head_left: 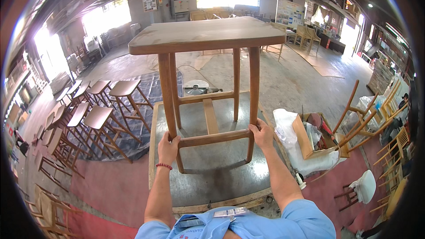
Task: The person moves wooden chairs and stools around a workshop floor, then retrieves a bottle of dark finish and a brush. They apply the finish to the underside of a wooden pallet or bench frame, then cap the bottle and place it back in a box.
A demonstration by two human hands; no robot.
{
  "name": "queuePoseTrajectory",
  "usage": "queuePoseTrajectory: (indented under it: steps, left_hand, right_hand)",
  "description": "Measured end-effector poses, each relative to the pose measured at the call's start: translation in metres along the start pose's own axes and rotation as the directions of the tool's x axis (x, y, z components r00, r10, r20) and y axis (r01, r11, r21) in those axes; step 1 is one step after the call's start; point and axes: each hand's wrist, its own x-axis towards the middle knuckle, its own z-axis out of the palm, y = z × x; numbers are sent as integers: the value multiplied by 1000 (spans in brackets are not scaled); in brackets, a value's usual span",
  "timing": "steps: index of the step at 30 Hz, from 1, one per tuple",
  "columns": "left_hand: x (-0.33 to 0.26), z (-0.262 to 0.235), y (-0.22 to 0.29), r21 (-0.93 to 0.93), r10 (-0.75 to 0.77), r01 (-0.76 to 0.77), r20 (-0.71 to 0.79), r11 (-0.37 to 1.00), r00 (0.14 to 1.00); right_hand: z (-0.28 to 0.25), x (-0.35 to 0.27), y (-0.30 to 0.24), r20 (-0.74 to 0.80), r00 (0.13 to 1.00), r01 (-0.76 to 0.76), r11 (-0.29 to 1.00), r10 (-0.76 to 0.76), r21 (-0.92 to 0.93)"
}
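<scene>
A wooden stool (208,35) with a flat, slightly dusty seat and brown legs stands upright before me, over a grey metal-topped work table (221,177). My left hand (168,148), a red bead bracelet at its wrist, grips the near left leg where the front crossbar meets it. At the other end of that bar, my right hand (262,134) is closed round the near right leg. A flat stretcher (210,116) joins the front and back crossbars. My palms and some fingertips are hidden behind the legs.
Several similar stools (99,117) stand on a dark tarp at the left. A round metal disc tool (196,87) lies beyond the stool. A wooden tool box (305,139) sits right of the table, near an upturned chair frame (361,117). A small white-seated stool (364,186) is lower right.
</scene>
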Motion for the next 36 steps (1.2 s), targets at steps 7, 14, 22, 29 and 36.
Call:
queuePoseTrajectory:
  steps: [7,14,22,29,36]
  left_hand:
    - [-4,9,1,-70,82,-93,-146,993,986]
    - [-1,8,10,-105,17,-27,-92,994,996]
    - [20,44,-15,-35,45,-64,-386,997,921]
    - [25,46,-28,-221,-5,-81,-362,972,932]
    - [18,54,-22,40,38,-20,-522,999,852]
  right_hand:
    - [-11,-22,38,-37,992,-119,993,119,21]
    - [-47,-110,93,314,846,-423,901,430,-95]
    - [-115,-336,182,447,176,-870,351,877,-345]
    - [-164,-371,266,-126,-117,-533,45,985,845]
    - [-183,-316,287,-174,130,-230,201,976,952]
